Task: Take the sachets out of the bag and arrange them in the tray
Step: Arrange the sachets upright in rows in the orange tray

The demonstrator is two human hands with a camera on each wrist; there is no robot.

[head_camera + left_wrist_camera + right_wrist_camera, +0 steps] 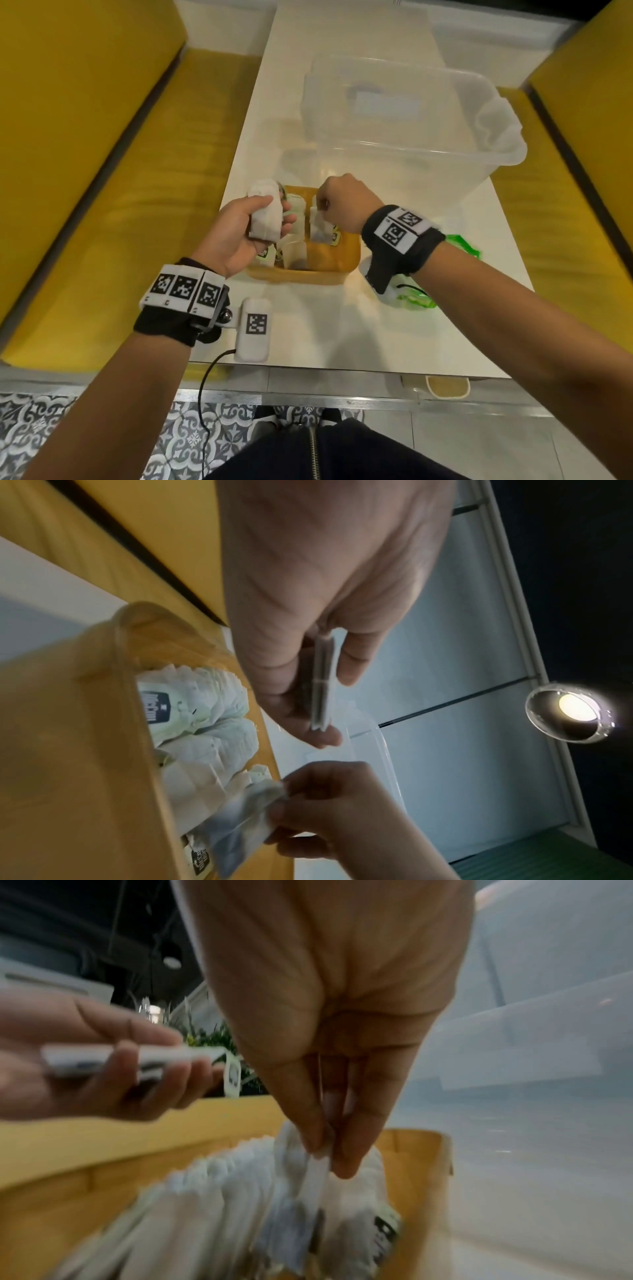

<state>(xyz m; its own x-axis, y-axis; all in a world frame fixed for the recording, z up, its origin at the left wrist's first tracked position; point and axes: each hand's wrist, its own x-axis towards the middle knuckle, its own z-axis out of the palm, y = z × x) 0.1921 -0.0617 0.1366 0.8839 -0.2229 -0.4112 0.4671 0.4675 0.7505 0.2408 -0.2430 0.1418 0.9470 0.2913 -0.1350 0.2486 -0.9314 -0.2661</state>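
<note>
While the left hand [239, 236] grips spare sachets [264, 214] as stock, right fingers [318, 1134] pinch one sachet [320, 229] upright into the tray [349, 253] at the tabletop's [342, 325] middle.

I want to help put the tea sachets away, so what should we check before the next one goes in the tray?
1. Left hand grips spare sachets: ok.
2. Right hand pinches one sachet over the tray: ok.
3. Sachets in tray stand in rows: ok.
4. Free room in tray: ok, near right corner.
5. Bag emptied: cannot tell.
</note>
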